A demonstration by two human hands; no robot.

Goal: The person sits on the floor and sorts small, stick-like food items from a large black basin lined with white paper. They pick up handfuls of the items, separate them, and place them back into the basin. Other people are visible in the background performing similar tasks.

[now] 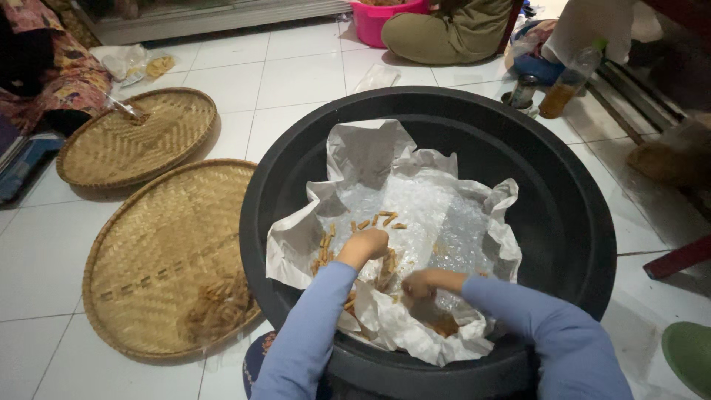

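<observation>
Head view looks down on a white tiled floor (pixel 296 81), 2 woven trays (pixel 159 252) lying left. Both hands sit in a black basin (pixel 570 215) lined with crumpled white paper (pixel 385 155); left hand (pixel 364 246) and right hand (pixel 421 283) are curled into loose fists among scattered fried snack sticks (pixel 385 218), which touch their knuckles.

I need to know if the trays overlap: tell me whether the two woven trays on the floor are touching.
Cannot tell. In the head view the round woven tray and the larger woven tray bring their rims close together, but shadow hides whether they meet.
</observation>
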